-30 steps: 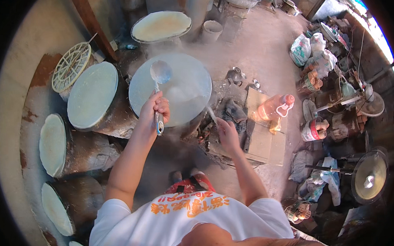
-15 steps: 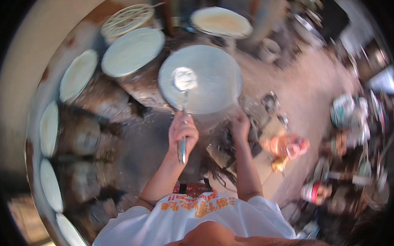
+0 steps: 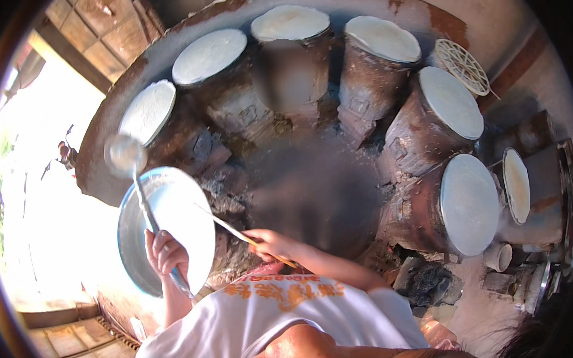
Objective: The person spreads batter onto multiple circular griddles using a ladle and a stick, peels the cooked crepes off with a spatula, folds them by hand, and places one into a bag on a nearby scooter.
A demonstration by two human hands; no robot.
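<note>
My left hand (image 3: 166, 254) is closed around the handle of a long metal ladle (image 3: 148, 207). The ladle's round bowl, blurred by motion, is raised past the far rim of a large blue-rimmed basin (image 3: 126, 250) at my left. White, batter-like liquid (image 3: 182, 215) fills the basin, bright with glare. In my right hand (image 3: 270, 245) is a thin stick (image 3: 230, 229), gripped near its darker end. Its pale tip reaches over the basin's right side; whether it touches the liquid I cannot tell.
Rusty drum stoves (image 3: 294, 70) curve around a dark, sooty floor (image 3: 312, 190), several topped with round white-coated griddles (image 3: 470, 203). A pale slatted round rack (image 3: 464, 65) leans by the wall. Another round plate (image 3: 516, 185) stands farther right. Charred fuel (image 3: 428, 281) lies near my right side.
My view has swung left from a griddle to the basin. My left hand has carried the ladle from over that griddle to the basin. My right hand has also come across.
</note>
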